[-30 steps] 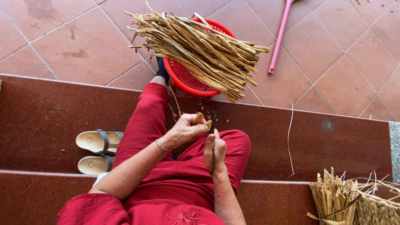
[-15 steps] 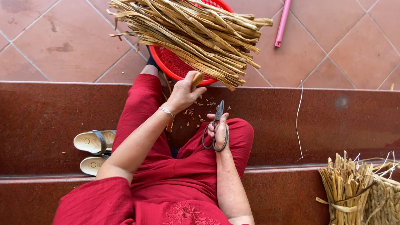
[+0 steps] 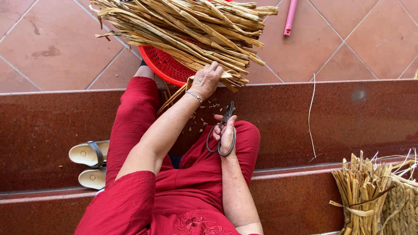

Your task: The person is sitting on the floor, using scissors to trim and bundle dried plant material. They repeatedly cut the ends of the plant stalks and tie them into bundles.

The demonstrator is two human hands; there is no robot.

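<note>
The scene is lit by soft, even daylight, and no hard shadows are cast. A faint sheen is seen on the polished red step (image 3: 348,122), and a pale glare spot is caught there. Only a weak shadow is thrown under the basket (image 3: 167,67). Focus is kept sharp throughout, though slight blur is noticed on the left hand (image 3: 206,80). Little bending is seen at the edges.

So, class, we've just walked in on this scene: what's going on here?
A person in red clothes sits on a dark red step. Their left hand reaches up and grips dried straw stalks piled across a red plastic basket on the tiled floor. Their right hand holds dark scissors over the lap. Small trimmed bits lie on the step. A tied bundle of straw stands at right; sandals sit at left.
</note>
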